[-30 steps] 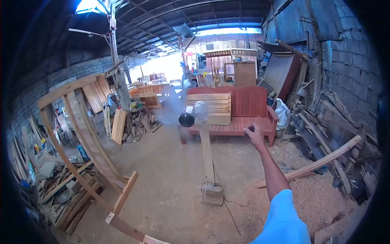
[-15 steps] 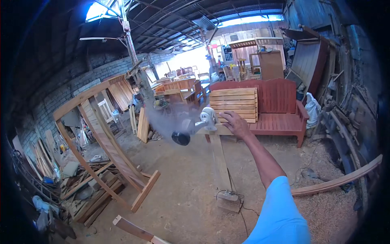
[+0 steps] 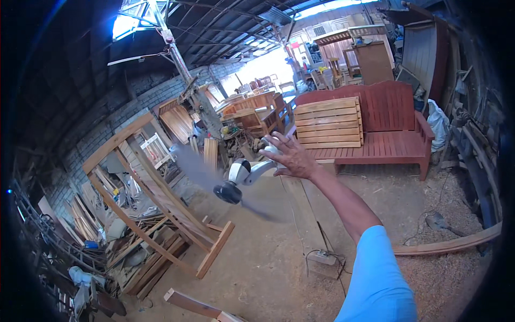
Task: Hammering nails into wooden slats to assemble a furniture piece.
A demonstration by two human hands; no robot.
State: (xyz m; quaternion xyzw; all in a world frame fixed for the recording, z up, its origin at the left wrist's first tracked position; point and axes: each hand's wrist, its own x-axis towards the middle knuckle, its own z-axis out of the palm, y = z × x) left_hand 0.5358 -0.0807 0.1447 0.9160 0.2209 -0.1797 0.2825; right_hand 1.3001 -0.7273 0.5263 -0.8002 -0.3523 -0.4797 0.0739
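An electric fan (image 3: pixel 238 176) without a guard is fixed by a pale curved arm to the top of a wooden post (image 3: pixel 303 206). Its blades are a grey blur around a black hub. My right hand (image 3: pixel 294 156) is at the fan's white mount, fingers over its top and thumb below it. Part of the mount is hidden behind the hand. The right arm, in a light blue sleeve, reaches in from the lower right. My left hand is out of view.
Left of the fan stands a tall wooden frame (image 3: pixel 134 185), with scrap lumber (image 3: pixel 155 263) behind it. A red bench (image 3: pixel 383 153) bears a slatted wooden panel (image 3: pixel 328 123). A curved timber (image 3: pixel 450 246) lies at the right. A cord runs by the post's foot (image 3: pixel 324 257).
My right hand has moved from just beside the fan mount onto it. The fan head has turned, and its blades show at a different angle. The view has swung slightly left.
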